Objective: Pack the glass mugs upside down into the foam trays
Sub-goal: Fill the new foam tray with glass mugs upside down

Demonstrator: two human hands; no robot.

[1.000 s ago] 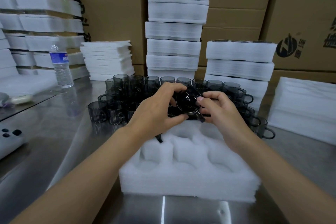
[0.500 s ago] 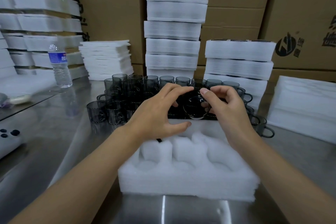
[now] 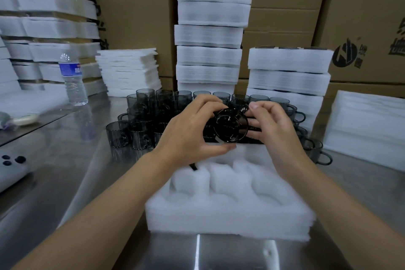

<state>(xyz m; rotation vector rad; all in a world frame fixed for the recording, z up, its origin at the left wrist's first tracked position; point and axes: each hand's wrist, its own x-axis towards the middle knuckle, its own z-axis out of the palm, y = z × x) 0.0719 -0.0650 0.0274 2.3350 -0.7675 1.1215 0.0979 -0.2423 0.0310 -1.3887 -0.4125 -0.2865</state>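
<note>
a bottle (image 3: 73, 81) stands far left on the steel table (image 3: 65, 182), well apart from the work. nearer the middle, loose mugs (image 3: 140, 129) crowd the table behind the tray, mouths up. the left hand (image 3: 190, 136) curls round one mug (image 3: 230, 126), thumb below and fingers over the top, its grip closed on the glass wall. the mug hangs in the air over the far edge of the foam tray (image 3: 230, 210), on its side with a round end towards the camera; which end cannot be told. the right hand (image 3: 271, 125) pinches the mug's other side with its fingertips. the dark glass looks smooth, stiff and probably slippery, light enough for one hand, and apt to chip if knocked against its neighbours. the wall seems a safer hold than the thin handle. the foam is soft and should give as the mug is pressed in.
</note>
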